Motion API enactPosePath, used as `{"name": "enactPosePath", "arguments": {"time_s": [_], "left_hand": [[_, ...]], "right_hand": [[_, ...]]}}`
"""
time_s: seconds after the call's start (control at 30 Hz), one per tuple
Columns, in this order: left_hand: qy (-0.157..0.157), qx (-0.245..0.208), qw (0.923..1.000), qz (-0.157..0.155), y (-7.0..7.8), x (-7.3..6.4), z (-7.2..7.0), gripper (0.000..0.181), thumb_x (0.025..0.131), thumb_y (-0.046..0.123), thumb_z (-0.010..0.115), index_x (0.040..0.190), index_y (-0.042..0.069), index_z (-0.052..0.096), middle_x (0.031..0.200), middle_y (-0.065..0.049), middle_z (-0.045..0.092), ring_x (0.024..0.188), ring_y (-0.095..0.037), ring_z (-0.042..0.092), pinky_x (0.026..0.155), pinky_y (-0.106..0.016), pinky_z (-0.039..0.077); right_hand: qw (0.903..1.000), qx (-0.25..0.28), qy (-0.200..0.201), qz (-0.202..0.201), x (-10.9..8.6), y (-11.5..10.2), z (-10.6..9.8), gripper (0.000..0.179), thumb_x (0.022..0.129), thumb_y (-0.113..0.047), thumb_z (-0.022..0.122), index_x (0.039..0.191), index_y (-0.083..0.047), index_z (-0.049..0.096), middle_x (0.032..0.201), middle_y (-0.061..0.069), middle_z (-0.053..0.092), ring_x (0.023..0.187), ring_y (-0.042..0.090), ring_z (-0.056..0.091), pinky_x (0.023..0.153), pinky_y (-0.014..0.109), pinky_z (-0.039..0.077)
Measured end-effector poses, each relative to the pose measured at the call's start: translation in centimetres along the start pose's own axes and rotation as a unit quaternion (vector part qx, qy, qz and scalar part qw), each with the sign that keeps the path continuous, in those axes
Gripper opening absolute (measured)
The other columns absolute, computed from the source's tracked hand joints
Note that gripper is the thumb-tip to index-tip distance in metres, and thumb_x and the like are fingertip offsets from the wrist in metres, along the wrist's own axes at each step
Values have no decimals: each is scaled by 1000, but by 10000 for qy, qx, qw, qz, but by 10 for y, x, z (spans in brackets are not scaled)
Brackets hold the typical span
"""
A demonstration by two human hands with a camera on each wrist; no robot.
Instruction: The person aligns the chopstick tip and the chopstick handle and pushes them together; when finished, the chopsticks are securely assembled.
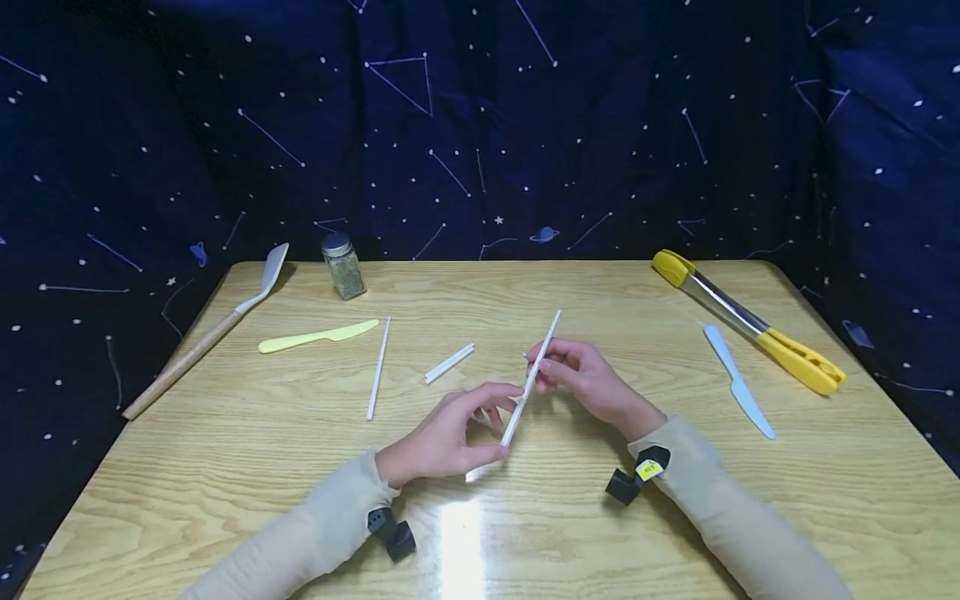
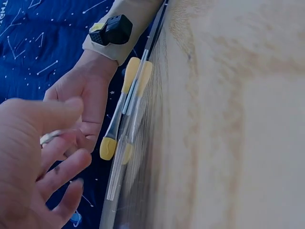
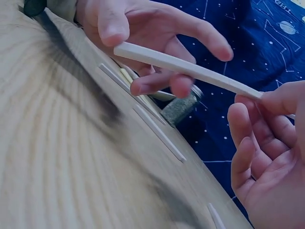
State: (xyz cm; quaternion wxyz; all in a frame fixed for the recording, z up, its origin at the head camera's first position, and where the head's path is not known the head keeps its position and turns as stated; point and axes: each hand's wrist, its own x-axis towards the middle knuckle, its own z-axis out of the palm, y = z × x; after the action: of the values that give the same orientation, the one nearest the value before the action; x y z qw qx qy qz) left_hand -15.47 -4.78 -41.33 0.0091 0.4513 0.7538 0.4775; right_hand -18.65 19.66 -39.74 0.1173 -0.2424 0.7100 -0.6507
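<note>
A long white stick [image 1: 531,379] slants upward between both hands above the table. My right hand [image 1: 581,375] pinches it between thumb and fingers, around its middle. At the near end, my left hand's [image 1: 457,429] thumb touches the stick [image 3: 186,67], while the other fingers spread loosely behind it. Seen from the left wrist, the left thumb and fingers [image 2: 64,179] stand apart. Beside the right fingertips a small white tip [image 1: 526,356] pokes out, its remainder hidden. Short white sticks [image 1: 450,364] lie side by side left of the hands, and another long white stick [image 1: 378,368] lies further left.
At left are a pale yellow knife [image 1: 318,336], a wooden-handled spatula [image 1: 202,343] and a glass spice jar [image 1: 345,271]. A light blue knife [image 1: 738,382] and yellow tongs [image 1: 750,321] lie at right. A dark starry cloth [image 1: 480,125] hangs behind the table [image 1: 225,467].
</note>
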Motion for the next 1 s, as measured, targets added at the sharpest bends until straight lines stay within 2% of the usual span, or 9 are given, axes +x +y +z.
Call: {"name": "enactPosePath", "arguments": {"time_s": [0.23,0.37,0.5,0.73,0.93,1.0], "left_hand": [[-409,-670,9969,27,2,0,-1,83,69,15,87,140,12,45,127,-9,61,87,-20,64,78,-33,53],[-430,-968,9944,-17,4,1,-2,69,78,9,79,140,10,47,126,-11,62,87,-16,62,75,-34,53],[-302,-1100,9935,-40,5,2,-2,54,84,2,70,135,7,53,122,-13,64,86,-10,61,74,-31,53],[-232,-1183,9926,-146,4,2,-3,52,81,-1,73,129,7,57,118,-14,66,79,-10,63,72,-31,52],[-53,-939,9950,-321,0,2,-10,47,77,-3,77,120,2,60,105,-8,70,80,-16,62,74,-29,52],[23,-893,9954,-345,-3,3,-14,47,75,-4,78,118,0,59,102,-10,70,80,-18,61,73,-28,52]], "right_hand": [[9989,30,-474,43,1,-2,8,34,97,-5,48,115,23,46,84,-4,66,75,7,62,76,26,52],[9976,130,-682,84,-1,-5,11,32,98,-6,47,115,22,46,84,-4,66,77,7,62,80,28,52],[9968,195,-761,124,-2,-6,12,33,98,-6,47,116,21,46,87,-3,66,78,8,63,79,29,53],[9976,-23,-648,258,-3,-8,11,36,96,-7,49,120,21,47,93,-3,66,79,8,62,79,27,53],[9984,-249,-407,311,-3,-12,3,30,96,-9,51,115,15,51,93,2,64,78,13,60,78,29,54],[9980,-383,-295,411,-3,-14,-2,30,97,-10,51,116,13,51,93,1,65,79,15,60,78,29,54]]}}
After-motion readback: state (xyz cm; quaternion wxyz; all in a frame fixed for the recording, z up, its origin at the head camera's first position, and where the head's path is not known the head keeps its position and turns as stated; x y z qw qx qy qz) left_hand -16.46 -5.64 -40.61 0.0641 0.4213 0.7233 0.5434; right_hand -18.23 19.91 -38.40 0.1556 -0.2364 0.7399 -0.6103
